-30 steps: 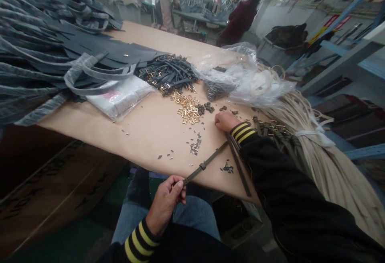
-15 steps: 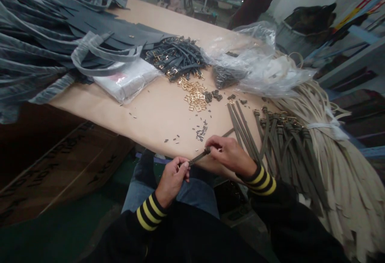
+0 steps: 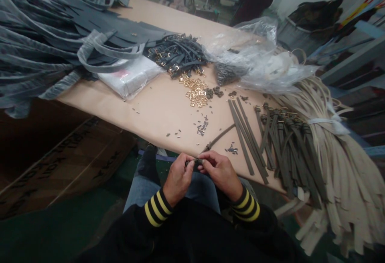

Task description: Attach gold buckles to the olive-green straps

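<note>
The left hand (image 3: 178, 184) and right hand (image 3: 221, 172) are both closed in a pinch, their fingertips meeting on a small dark fitting (image 3: 195, 162) on a narrow olive strap (image 3: 219, 137). The strap's tail runs out over the tan-papered table (image 3: 156, 114). Held this close, the tiny piece seems to need both hands to steady it. Just beyond lie loose olive straps (image 3: 246, 142), scattered small metal clips (image 3: 203, 127) and a heap of gold buckles (image 3: 197, 92), apparently sorted by kind and kept within easy reach.
</note>
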`<state>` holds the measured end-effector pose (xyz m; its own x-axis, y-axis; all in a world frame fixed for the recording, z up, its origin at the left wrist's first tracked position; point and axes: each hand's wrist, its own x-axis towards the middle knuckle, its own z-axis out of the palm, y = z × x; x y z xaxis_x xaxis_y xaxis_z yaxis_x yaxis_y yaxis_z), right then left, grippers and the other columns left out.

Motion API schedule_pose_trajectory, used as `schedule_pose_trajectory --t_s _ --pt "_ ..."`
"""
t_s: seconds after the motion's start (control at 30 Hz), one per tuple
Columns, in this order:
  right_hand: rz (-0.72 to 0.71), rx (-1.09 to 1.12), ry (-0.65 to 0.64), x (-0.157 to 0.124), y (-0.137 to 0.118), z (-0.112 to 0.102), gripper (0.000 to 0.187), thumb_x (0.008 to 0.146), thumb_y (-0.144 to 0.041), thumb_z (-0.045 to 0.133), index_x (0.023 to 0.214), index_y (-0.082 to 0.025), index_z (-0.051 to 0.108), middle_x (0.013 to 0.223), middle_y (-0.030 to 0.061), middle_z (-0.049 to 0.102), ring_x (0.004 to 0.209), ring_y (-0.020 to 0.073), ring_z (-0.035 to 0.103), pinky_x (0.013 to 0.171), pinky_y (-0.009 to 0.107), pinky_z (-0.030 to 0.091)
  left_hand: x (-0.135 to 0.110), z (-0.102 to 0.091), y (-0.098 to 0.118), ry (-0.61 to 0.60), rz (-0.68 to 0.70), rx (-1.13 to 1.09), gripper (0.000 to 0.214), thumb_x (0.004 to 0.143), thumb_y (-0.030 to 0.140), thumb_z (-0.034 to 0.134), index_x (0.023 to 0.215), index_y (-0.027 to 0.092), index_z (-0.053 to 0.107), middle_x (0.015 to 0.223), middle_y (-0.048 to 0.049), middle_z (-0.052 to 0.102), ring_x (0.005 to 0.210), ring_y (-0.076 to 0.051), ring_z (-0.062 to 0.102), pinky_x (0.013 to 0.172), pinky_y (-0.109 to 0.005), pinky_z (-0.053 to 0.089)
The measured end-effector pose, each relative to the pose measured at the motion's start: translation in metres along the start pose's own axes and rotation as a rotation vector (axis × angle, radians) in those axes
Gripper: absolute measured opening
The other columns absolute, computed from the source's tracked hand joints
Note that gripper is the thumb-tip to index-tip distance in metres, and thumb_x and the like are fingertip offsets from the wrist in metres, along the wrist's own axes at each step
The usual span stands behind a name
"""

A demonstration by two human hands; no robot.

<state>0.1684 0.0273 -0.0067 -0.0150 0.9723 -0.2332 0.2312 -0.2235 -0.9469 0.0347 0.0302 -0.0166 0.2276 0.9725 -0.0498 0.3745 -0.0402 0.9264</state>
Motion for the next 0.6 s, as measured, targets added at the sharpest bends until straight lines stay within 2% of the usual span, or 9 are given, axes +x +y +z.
schedule_pose_trajectory --t_s 0.17,0.43,0.6 --pt "-0.086 -0.117 0.003 -0.002 -0.003 0.000 0.004 0.072 -0.017 0.049 0.074 -0.017 0.053 0.066 -0.0006 0.058 0.058 0.0120 0.061 0.057 0.024 0.053 -0.003 0.001 0.003 -0.001 0.025 -0.023 0.016 0.080 0.022 0.036 0.075 0.015 0.049 0.070 -0.0032 0.052 0.068 -0.015 0.051 0.062 -0.027 0.040" --pt "-0.306 -0.260 0.024 -0.005 -0.007 0.002 0.015 0.074 -0.012 0.049 0.079 -0.017 0.063 0.079 0.0055 0.060 0.073 0.0149 0.058 0.067 0.027 0.050 -0.005 0.006 -0.004 0.040 0.036 0.026 0.016 0.083 0.023 0.031 0.080 0.017 0.046 0.075 -0.0049 0.055 0.071 -0.016 0.054 0.067 -0.029 0.043" --pt "-0.336 -0.331 0.010 -0.004 -0.009 -0.002 0.017 0.073 -0.010 0.051 0.080 -0.017 0.065 0.077 0.0060 0.061 0.072 0.0150 0.057 0.067 0.027 0.048 -0.007 0.011 -0.007 0.030 0.029 0.100 0.019 0.084 0.023 0.027 0.094 0.015 0.042 0.084 -0.0088 0.056 0.077 -0.018 0.057 0.070 -0.031 0.044"
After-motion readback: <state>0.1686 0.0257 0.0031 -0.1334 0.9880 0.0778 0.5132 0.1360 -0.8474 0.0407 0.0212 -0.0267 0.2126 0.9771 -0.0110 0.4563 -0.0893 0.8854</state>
